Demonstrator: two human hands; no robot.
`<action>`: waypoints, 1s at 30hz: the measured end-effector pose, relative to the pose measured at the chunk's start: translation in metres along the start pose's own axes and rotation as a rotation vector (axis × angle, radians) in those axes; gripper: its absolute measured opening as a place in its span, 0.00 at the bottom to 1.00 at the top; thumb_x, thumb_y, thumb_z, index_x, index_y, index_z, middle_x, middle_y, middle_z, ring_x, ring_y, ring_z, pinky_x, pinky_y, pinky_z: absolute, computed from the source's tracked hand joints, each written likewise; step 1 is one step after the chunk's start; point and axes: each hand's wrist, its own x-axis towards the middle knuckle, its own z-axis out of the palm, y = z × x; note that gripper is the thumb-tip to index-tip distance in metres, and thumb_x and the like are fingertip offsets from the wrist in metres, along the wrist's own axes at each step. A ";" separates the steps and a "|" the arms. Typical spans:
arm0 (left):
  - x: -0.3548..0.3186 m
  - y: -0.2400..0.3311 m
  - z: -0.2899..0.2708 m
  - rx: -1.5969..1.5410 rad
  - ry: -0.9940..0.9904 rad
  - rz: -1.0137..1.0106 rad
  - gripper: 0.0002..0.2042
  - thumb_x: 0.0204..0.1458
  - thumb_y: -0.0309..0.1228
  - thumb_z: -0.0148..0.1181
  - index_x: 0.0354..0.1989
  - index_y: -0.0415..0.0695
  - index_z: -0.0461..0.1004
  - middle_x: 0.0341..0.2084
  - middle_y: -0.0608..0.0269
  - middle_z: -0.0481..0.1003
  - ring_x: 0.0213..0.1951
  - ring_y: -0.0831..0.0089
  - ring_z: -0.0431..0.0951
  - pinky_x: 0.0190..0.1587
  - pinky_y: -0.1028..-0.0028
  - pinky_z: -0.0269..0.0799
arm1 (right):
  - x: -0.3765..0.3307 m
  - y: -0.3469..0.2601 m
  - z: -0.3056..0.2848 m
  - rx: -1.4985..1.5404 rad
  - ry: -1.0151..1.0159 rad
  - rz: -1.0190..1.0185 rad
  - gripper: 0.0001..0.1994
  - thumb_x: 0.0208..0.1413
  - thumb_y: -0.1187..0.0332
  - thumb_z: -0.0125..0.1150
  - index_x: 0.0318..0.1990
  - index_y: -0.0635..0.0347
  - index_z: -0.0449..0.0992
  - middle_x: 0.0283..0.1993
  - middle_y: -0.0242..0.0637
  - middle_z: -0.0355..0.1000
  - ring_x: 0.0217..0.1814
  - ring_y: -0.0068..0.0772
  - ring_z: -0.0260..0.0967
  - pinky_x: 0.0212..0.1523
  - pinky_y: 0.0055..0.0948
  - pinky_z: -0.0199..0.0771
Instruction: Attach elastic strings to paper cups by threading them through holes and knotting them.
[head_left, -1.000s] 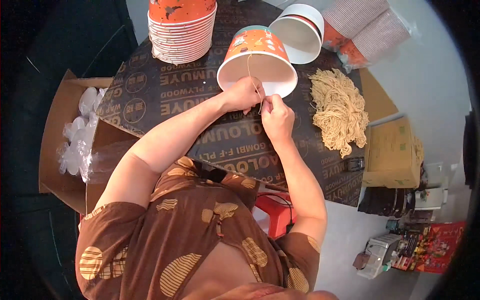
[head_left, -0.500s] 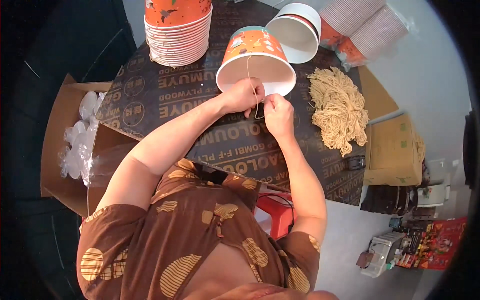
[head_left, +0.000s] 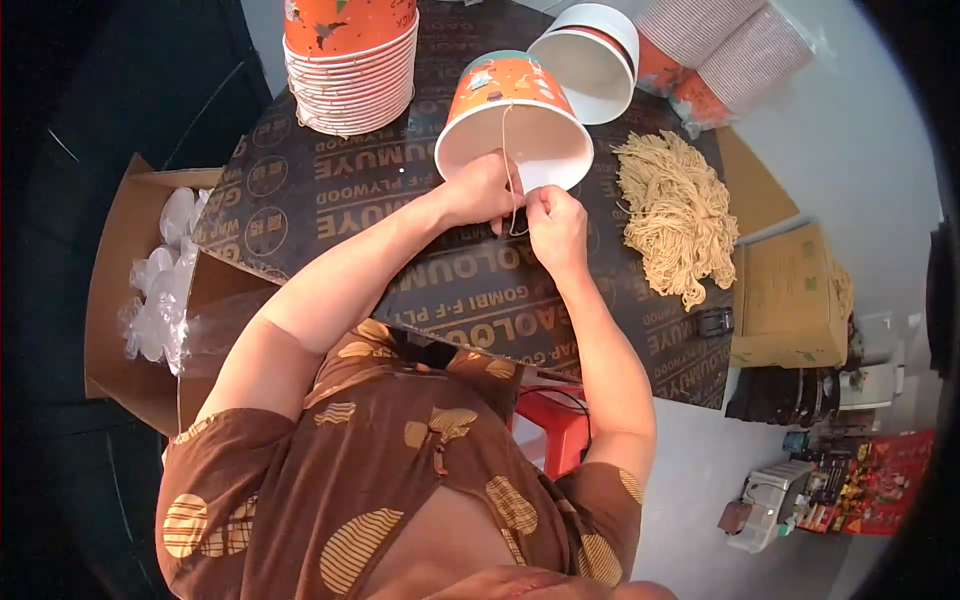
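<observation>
An orange paper bucket [head_left: 512, 82] with a white inside lies on its side on the table, its mouth toward me. A thin beige cord [head_left: 506, 135] runs from the bucket's upper side down across the mouth to my hands. At the lower rim, my left hand [head_left: 480, 190] has its fingers curled round the cord, partly hidden inside the mouth. Just right of it my right hand [head_left: 556, 225] pinches the cord, thumb and forefinger close to the left fingers. A small loop of the cord hangs between the two hands.
A tall stack of orange buckets [head_left: 350, 85] stands at the far left; white-lined buckets [head_left: 590, 70] lie behind. Right of my hands is a heap of beige cords [head_left: 678, 215]. A carton [head_left: 790, 300] stands at right, an open box of clear plastic pieces [head_left: 135, 290] at left.
My left fingers have shifted slightly, and the cord across the bucket's mouth has moved a little to the right. Both hands stay at the lower rim.
</observation>
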 end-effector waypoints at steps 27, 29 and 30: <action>0.013 -0.004 0.015 0.144 0.270 -0.057 0.06 0.43 0.17 0.50 0.17 0.33 0.69 0.11 0.54 0.70 0.09 0.66 0.72 0.09 0.68 0.64 | -0.007 -0.002 -0.016 -0.201 -0.156 -0.287 0.07 0.53 0.69 0.54 0.29 0.63 0.73 0.24 0.54 0.70 0.29 0.58 0.71 0.29 0.47 0.68; 0.010 -0.006 0.011 0.151 0.289 -0.041 0.06 0.43 0.17 0.51 0.17 0.33 0.70 0.11 0.53 0.71 0.10 0.66 0.72 0.09 0.68 0.64 | -0.007 -0.006 -0.024 -0.134 -0.162 -0.250 0.08 0.52 0.67 0.56 0.28 0.63 0.73 0.24 0.54 0.69 0.28 0.56 0.70 0.27 0.45 0.68; 0.008 -0.007 0.008 0.158 0.308 -0.031 0.05 0.43 0.17 0.51 0.17 0.33 0.70 0.12 0.53 0.71 0.10 0.66 0.72 0.09 0.68 0.64 | -0.007 -0.011 -0.030 -0.064 -0.174 -0.208 0.10 0.52 0.66 0.58 0.27 0.64 0.74 0.23 0.54 0.68 0.27 0.55 0.70 0.26 0.42 0.67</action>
